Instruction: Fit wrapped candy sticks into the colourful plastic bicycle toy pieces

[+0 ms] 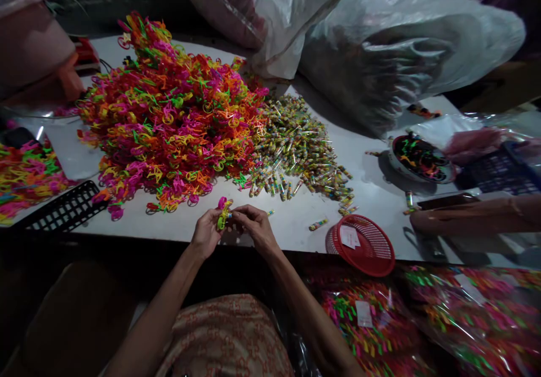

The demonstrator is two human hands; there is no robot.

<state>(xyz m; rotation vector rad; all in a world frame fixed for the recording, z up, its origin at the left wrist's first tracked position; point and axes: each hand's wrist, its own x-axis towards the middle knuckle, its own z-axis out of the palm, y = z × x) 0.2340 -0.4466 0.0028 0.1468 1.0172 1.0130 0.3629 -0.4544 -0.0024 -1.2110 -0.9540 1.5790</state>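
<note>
Close to the table's front edge, my left hand (205, 234) is closed on a small plastic toy (222, 217) in yellow-green and pink. My right hand (257, 229) meets it from the other side, fingers pinched at the end of a small printed tube (230, 215) that touches the toy. Just beyond my hands rises a big heap of bright plastic toy pieces (181, 123) in pink, orange, yellow and green. Against its right side lies a pile of small printed tubes (296, 146). One loose tube (318, 225) rests to the right of my right hand.
A red plastic basket (380, 242) with paper slips overhangs the front edge. Farther right stand a bowl (422, 160) of dark pieces and a blue crate (502, 168). Large plastic sacks (406, 39) crowd the back. A black basket (63, 211) is at left; bagged toys (372, 320) lie below.
</note>
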